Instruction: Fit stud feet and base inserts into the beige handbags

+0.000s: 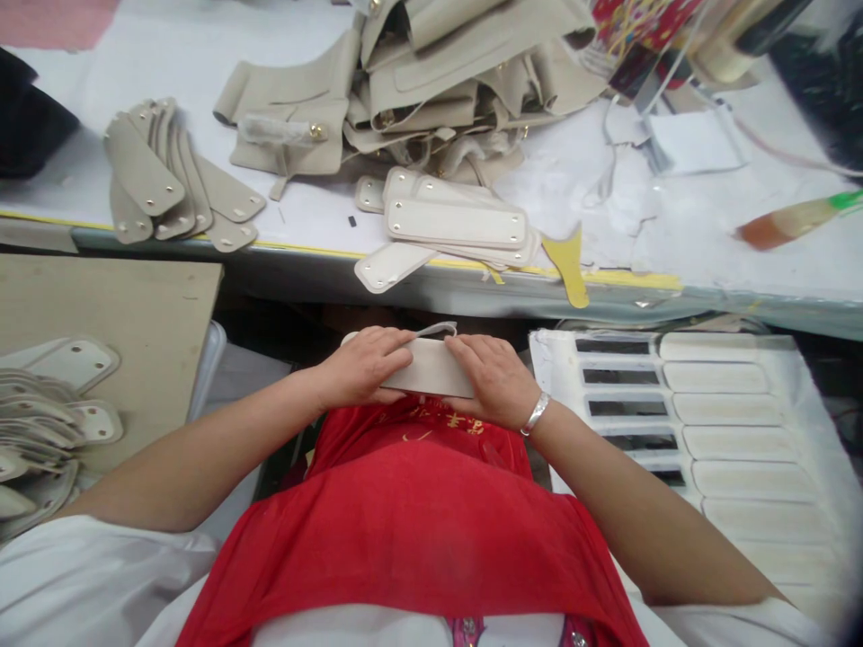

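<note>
A beige strip (431,368) is held level above the red apron, near the lap. My left hand (368,367) grips its left end, fingers over the top and thumb below. At the right end my right hand (495,377), with a silver bracelet at the wrist, is closed round it in the same way. A thin curled edge shows between the hands at the top of the strip. Just ahead on the table edge lies a stack of pale strips with metal studs (457,223).
Beige leather pieces (465,81) are heaped on the white table (539,184). More strips lie left (145,171) and on a board (135,305). A yellow scraper (568,265) and a brush (788,223) lie right. Pale pieces rest on a right-hand rack (566,404).
</note>
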Action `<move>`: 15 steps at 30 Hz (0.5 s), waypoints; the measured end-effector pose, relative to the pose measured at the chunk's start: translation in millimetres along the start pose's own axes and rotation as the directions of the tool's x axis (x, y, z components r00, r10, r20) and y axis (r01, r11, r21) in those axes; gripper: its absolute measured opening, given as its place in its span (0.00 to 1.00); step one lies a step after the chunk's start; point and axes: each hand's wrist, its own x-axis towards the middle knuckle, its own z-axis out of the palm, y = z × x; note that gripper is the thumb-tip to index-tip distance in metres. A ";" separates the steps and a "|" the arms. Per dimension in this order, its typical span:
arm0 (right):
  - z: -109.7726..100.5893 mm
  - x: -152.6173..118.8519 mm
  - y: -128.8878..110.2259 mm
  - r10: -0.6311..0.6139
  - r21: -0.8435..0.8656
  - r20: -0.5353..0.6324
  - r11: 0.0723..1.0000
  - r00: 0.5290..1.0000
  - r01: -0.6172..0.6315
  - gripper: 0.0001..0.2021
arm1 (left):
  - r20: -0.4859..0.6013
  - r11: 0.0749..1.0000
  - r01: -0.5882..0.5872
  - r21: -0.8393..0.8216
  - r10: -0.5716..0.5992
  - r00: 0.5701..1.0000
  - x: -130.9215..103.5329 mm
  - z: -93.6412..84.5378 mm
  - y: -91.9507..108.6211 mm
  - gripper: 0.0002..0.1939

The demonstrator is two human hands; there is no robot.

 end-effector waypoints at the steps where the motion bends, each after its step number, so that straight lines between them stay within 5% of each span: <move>1: -1.2 0.8 0.6 -0.010 0.005 -0.001 1.000 1.000 0.010 0.37 | -0.007 1.000 -0.010 -0.002 0.010 1.000 0.0 0.3 -0.4 0.19; 7: -4.9 9.3 5.8 -0.013 0.027 0.033 1.000 0.999 0.012 0.38 | -0.095 0.991 -0.024 -0.132 0.012 0.995 2.3 4.8 -10.8 0.23; 15: -2.4 31.7 -5.2 0.002 -0.004 0.070 1.000 0.998 -0.002 0.37 | -0.077 0.975 0.011 -0.220 -0.029 0.997 4.3 2.0 -13.5 0.24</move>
